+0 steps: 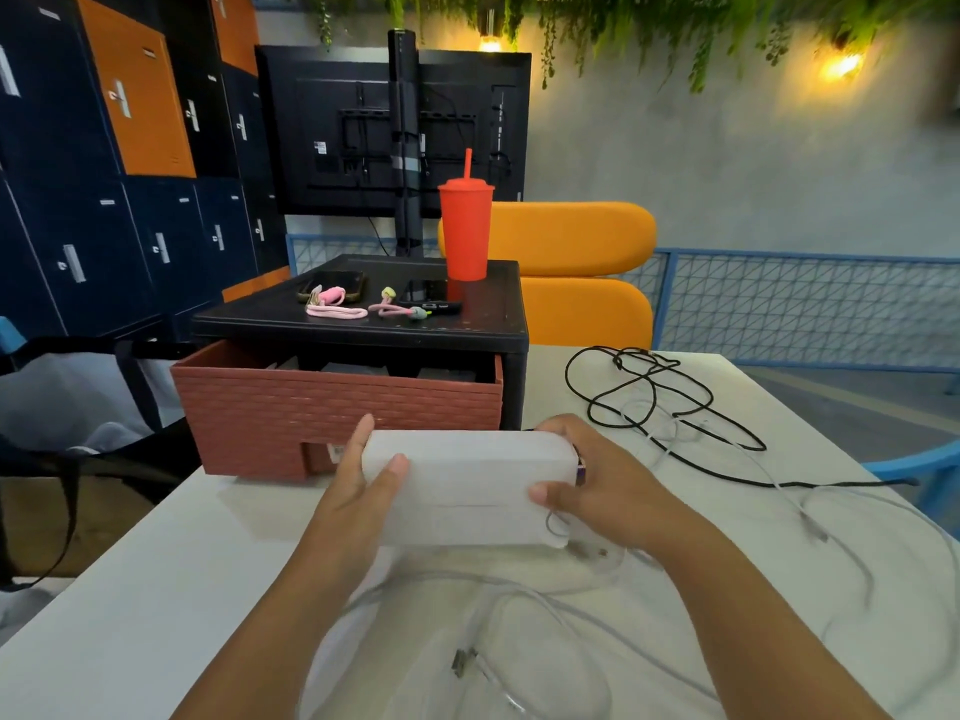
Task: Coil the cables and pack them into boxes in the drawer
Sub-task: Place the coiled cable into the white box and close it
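White cables [519, 589] lie loose on the tabletop [156, 589], nearer than both hands, looping under and between the forearms. They are not coiled.

Left hand [363, 475] grips the left end of the white box [467, 480], thumb on the near face, fingers curled over the far edge. Right hand [592, 480] grips the right end the same way. A thin white loop hangs just below the right thumb; can't tell if it is pinched. The box's long axis runs left-right, hand to hand. Can't tell whether it is resting on the tabletop or just off it. A seam runs along the near face and the lid looks closed; contents hidden.

Key relation: the brick-red drawer [337, 413] is pulled open straight beyond the box, its front wall parallel to the box's long axis and just past the left fingers. The left hand is nearer to it. Probably the box goes up and forward over that wall.

Black cable [623, 362] lies tangled beyond and right of the right hand, so the right hand is nearer to it.

Farther on, the black unit [260, 324] above the drawer carries phones [332, 285], pink lanyards [337, 311] and a red tumbler [466, 231]. Beyond that are an orange chair [571, 236], a monitor [337, 132] seen from the back, and lockers [135, 96] far left.

Writing: none visible on the box, and a small purple patch at its right end is too blurred to read. The locker tags and the monitor sticker are unreadable.
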{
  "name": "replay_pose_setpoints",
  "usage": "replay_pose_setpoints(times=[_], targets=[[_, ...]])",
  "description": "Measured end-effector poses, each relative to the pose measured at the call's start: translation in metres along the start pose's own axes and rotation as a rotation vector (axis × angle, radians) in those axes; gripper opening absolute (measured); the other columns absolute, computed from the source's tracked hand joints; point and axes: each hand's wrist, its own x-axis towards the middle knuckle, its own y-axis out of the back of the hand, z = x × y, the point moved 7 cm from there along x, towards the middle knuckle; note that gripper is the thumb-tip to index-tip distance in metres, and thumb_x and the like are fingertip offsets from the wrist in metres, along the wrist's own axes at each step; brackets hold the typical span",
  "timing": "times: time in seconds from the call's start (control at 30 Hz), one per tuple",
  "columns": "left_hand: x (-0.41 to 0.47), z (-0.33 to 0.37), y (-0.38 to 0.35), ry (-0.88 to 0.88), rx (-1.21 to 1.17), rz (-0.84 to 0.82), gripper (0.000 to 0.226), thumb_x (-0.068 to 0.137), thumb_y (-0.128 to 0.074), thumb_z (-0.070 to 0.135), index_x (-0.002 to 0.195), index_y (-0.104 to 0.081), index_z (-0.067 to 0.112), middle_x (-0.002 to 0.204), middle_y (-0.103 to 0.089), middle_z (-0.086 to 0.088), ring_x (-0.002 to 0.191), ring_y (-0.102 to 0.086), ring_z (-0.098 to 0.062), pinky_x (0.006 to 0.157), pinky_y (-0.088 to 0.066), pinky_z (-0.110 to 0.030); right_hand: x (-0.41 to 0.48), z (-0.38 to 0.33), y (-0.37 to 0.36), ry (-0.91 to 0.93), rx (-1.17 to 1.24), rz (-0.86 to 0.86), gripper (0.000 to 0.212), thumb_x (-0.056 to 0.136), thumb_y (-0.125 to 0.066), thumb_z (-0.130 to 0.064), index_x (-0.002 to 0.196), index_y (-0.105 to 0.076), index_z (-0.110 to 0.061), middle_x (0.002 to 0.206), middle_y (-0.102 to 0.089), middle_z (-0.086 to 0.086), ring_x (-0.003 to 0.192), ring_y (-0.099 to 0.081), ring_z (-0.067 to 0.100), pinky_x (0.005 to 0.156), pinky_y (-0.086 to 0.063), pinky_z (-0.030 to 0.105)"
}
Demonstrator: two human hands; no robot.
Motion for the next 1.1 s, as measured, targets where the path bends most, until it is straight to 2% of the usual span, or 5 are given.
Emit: replay_pose_setpoints(times=[0.2,0.4,0.57,0.83,1.1], targets=[[-0.015,-0.003,-0.049,-0.046,0.029,-0.299,0.068,0.096,-0.044,0.006,0.148,-0.01,0.034,0.15,-0.021,0.021,0.135,-0.023,0.004,0.11,-0.02,-0.019,-0.015,0.029,0.05,-0.168,0.245,-0.041,0.023,0.089,-0.059,-0.029,0.11,-0.052,-0.034,0.104,-0.063,0.004,0.091,-0.061,0.018,0.072,-0.051,0.03],[-0.028,-0.003,-0.106,-0.063,0.086,-0.4,0.066,0.096,-0.045,0.019,0.147,-0.006,0.033,0.151,-0.018,0.02,0.134,-0.02,0.006,0.111,-0.016,-0.019,-0.023,0.068,0.084,-0.447,0.145,0.104,0.028,0.098,-0.039,-0.035,0.108,-0.055,-0.014,0.085,-0.057,0.009,0.075,-0.053,0.023,0.071,-0.044,0.033],[-0.035,0.008,-0.137,-0.01,0.112,-0.377,0.064,0.097,-0.044,0.016,0.148,-0.008,0.033,0.14,-0.032,0.02,0.121,-0.032,0.002,0.094,-0.022,-0.012,-0.019,0.087,0.099,-0.531,-0.113,0.256,0.049,0.1,-0.028,-0.036,0.128,-0.049,-0.002,0.133,-0.048,0.02,0.119,-0.045,0.031,0.094,-0.031,0.033],[-0.062,-0.016,-0.179,0.097,0.236,-0.496,0.086,0.071,-0.046,0.044,0.148,-0.009,0.035,0.146,-0.038,0.01,0.131,-0.039,-0.011,0.112,-0.029,-0.033,-0.06,0.126,0.109,-0.68,-0.193,0.263,0.043,0.099,-0.034,-0.03,0.126,-0.045,0.002,0.123,-0.053,0.023,0.115,-0.05,0.036,0.091,-0.04,0.037],[-0.08,-0.027,-0.2,0.099,0.387,-0.559,0.07,0.086,-0.049,0.03,0.147,-0.016,0.023,0.139,-0.045,0.008,0.125,-0.043,-0.012,0.105,-0.034,-0.027,-0.092,0.15,0.111,-0.732,-0.141,0.244,0.051,0.097,-0.038,-0.035,0.14,-0.032,-0.008,0.141,-0.041,0.014,0.126,-0.04,0.032,0.099,-0.031,0.035]])
